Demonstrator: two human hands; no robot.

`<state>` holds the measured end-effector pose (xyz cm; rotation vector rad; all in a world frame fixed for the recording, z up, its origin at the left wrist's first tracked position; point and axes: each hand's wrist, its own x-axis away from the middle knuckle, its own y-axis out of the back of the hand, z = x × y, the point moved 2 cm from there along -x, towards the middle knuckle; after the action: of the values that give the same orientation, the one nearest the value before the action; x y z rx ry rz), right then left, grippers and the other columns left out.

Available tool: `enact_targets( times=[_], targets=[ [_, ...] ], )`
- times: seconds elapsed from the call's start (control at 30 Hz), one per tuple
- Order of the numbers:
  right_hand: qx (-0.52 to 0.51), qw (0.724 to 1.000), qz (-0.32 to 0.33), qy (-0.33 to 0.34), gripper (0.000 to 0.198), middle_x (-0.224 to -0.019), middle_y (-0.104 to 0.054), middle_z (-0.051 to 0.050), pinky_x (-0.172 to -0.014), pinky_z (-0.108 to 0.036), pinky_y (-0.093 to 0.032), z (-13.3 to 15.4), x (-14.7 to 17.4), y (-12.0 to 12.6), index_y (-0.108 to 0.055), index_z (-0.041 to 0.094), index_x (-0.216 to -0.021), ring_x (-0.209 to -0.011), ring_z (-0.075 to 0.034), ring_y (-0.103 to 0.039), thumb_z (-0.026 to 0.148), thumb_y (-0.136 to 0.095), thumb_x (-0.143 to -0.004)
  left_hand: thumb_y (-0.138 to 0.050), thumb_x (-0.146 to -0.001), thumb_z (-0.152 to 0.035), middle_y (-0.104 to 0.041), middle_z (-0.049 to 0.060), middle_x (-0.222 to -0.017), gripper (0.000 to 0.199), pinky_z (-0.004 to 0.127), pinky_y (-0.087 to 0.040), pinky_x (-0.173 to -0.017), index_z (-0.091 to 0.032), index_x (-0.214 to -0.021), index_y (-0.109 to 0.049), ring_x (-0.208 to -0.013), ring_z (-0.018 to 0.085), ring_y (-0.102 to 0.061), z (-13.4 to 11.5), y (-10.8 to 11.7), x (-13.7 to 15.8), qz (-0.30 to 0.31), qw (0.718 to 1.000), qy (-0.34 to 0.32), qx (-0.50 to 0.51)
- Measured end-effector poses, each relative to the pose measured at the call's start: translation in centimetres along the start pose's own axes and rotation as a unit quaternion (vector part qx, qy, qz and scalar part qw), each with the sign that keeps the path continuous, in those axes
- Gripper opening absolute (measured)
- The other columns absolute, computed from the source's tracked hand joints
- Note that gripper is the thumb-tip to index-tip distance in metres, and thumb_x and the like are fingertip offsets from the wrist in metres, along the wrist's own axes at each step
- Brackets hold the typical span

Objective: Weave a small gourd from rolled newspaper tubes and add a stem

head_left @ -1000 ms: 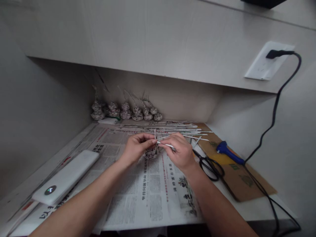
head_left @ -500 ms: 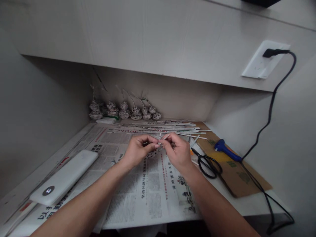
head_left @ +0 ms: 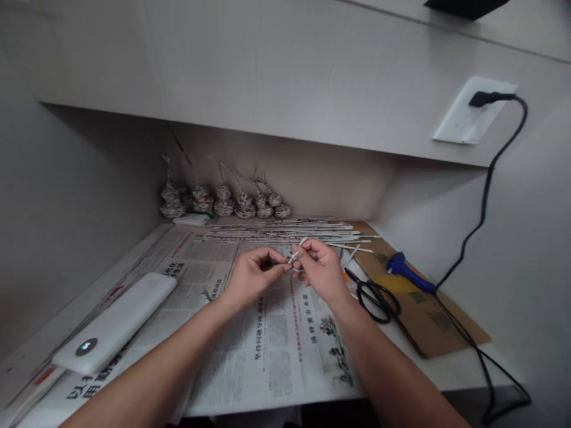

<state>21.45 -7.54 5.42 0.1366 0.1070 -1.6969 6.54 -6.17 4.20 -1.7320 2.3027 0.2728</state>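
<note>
Above the newspaper (head_left: 241, 351), my left hand (head_left: 256, 274) and my right hand (head_left: 319, 267) meet fingertip to fingertip. Between them are thin white rolled-paper strips (head_left: 295, 257) that cross each other, pinched by thumb and forefinger on each side. One strip end sticks up past my right fingers. Part of the strips is hidden behind the fingers. Just beyond my hands lies a spread of long paper strips (head_left: 285, 230). Black-handled scissors (head_left: 377, 299) rest to the right of my right hand.
Several woven paper gourds (head_left: 224, 201) stand along the back wall. On the right, a blue glue gun (head_left: 408, 272) lies on cardboard (head_left: 428, 318), its black cable (head_left: 479, 229) running up to a wall socket (head_left: 473, 113). A white power bank (head_left: 118, 321) lies at left. An overhanging panel (head_left: 267, 77) spans above.
The strip ends between my fingers have shifted, and my right fingers have curled further round them. My left hand stays almost in place, still pinching.
</note>
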Motion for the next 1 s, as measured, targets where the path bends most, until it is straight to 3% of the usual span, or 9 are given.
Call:
enact_targets(
  times=[0.17,0.3,0.47,0.6,0.7,0.83,0.9,1.0],
  targets=[
    [-0.005,0.997,-0.038,0.070,0.034,-0.060,-0.060,0.005,-0.038,-0.020,-0.043,0.6,0.4,0.0,-0.052,0.023,-0.086,-0.047,-0.012,-0.058,0.043,-0.075,-0.070,-0.073,-0.072,-0.026,-0.068,0.004,-0.071,0.013,0.022,-0.047,-0.060,-0.016,-0.072,-0.065,-0.064,0.013,-0.061,0.4,-0.1,0.0,-0.005,1.000,-0.005,-0.001],
    [0.052,0.988,-0.018,0.146,0.016,-0.075,-0.064,0.000,-0.049,-0.022,-0.048,0.9,1.2,-0.4,-0.057,0.022,-0.084,-0.063,-0.014,-0.062,0.036,-0.064,-0.082,-0.075,-0.068,-0.025,-0.067,0.003,-0.070,0.015,0.022,-0.047,-0.062,-0.015,-0.070,-0.064,-0.066,0.013,-0.061,0.1,0.2,-0.2,-0.045,0.999,-0.021,0.001],
    [0.196,0.941,-0.015,0.274,0.008,-0.087,-0.066,-0.005,-0.057,-0.025,-0.049,1.3,2.1,-0.6,-0.067,0.023,-0.089,-0.078,-0.018,-0.062,0.025,-0.061,-0.084,-0.075,-0.068,-0.025,-0.067,0.002,-0.071,0.013,0.022,-0.048,-0.065,-0.016,-0.069,-0.066,-0.068,0.013,-0.061,-0.2,0.5,-0.3,-0.059,0.998,-0.036,0.003],
    [0.215,0.912,-0.002,0.348,0.008,-0.090,-0.067,-0.005,-0.075,-0.031,-0.051,1.5,2.2,-0.6,-0.065,0.023,-0.085,-0.087,-0.018,-0.062,0.019,-0.058,-0.086,-0.079,-0.065,-0.026,-0.068,0.002,-0.071,0.019,0.022,-0.050,-0.064,-0.015,-0.075,-0.067,-0.066,0.012,-0.062,-0.1,0.5,-0.4,-0.055,0.995,0.017,0.083],
    [0.172,0.935,0.015,0.311,0.005,-0.098,-0.067,-0.006,-0.082,-0.035,-0.052,1.1,1.7,-0.4,-0.063,0.022,-0.086,-0.090,-0.019,-0.063,0.021,-0.058,-0.086,-0.081,-0.062,-0.025,-0.070,0.002,-0.073,0.026,0.023,-0.053,-0.067,-0.014,-0.081,-0.067,-0.066,0.012,-0.065,0.3,0.5,-0.5,-0.048,0.982,0.058,0.172],
    [0.033,0.988,0.046,0.146,0.014,-0.092,-0.067,-0.005,-0.068,-0.032,-0.057,0.3,0.6,-0.1,-0.059,0.020,-0.083,-0.069,-0.014,-0.065,0.034,-0.063,-0.084,-0.082,-0.063,-0.023,-0.072,0.002,-0.074,0.030,0.023,-0.054,-0.067,-0.014,-0.087,-0.066,-0.067,0.013,-0.067,1.0,0.5,-0.7,-0.030,0.971,0.073,0.225],
    [-0.019,0.994,0.064,0.091,0.022,-0.082,-0.067,-0.003,-0.066,-0.031,-0.057,0.0,0.1,0.0,-0.059,0.019,-0.081,-0.065,-0.014,-0.065,0.039,-0.067,-0.079,-0.082,-0.063,-0.022,-0.072,0.002,-0.074,0.031,0.023,-0.054,-0.067,-0.014,-0.089,-0.067,-0.067,0.013,-0.068,1.1,0.5,-0.7,-0.025,0.968,0.079,0.237],
    [-0.042,0.993,0.091,0.060,0.024,-0.072,-0.068,-0.001,-0.065,-0.030,-0.057,-0.1,-0.3,0.3,-0.061,0.018,-0.081,-0.065,-0.014,-0.066,0.040,-0.069,-0.077,-0.082,-0.065,-0.022,-0.073,0.003,-0.077,0.034,0.023,-0.054,-0.070,-0.014,-0.094,-0.068,-0.070,0.013,-0.069,1.1,0.4,-0.6,-0.027,0.961,0.099,0.258]
  ],
)
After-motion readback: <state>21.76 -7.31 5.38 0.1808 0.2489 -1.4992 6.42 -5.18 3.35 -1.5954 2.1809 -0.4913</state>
